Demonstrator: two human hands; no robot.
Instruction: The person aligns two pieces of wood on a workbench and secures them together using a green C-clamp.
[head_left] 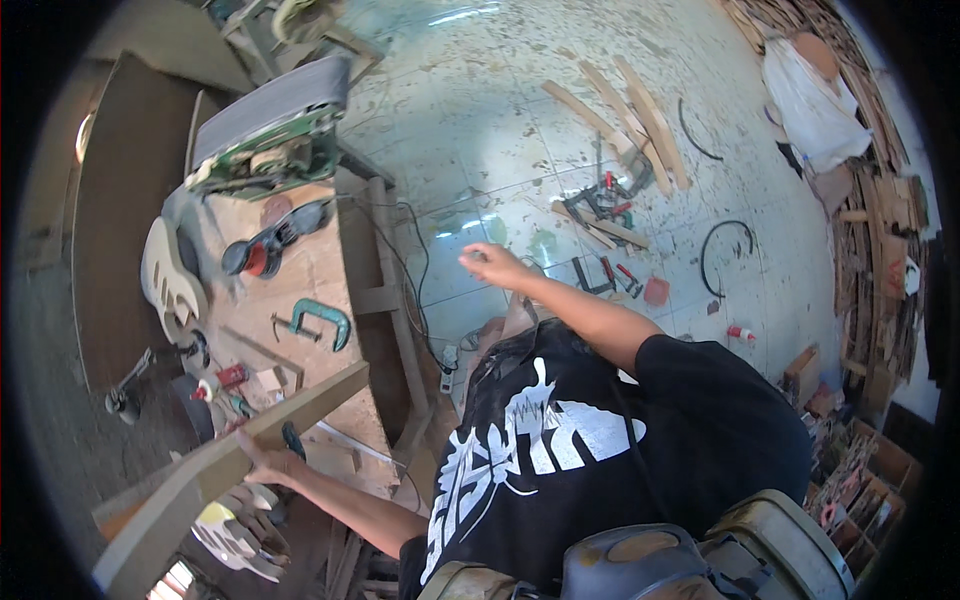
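My left hand grips a long, pale wooden beam at the left, its thumb side against the wood. The beam slants from the lower left corner up across the near end of the workbench. My right hand is held out over the tiled floor, right of the bench, with its fingers curled in. A small greyish spot shows at the fingertips, too small to make out. Near the beam on the bench lie a green C-clamp, a red-and-white bottle and small wood blocks.
A belt sander stands at the bench's far end, beside a handheld sander and a guitar-shaped body. Cables hang along the bench. Wooden strips and bar clamps lie on the floor; stacked wood lines the right.
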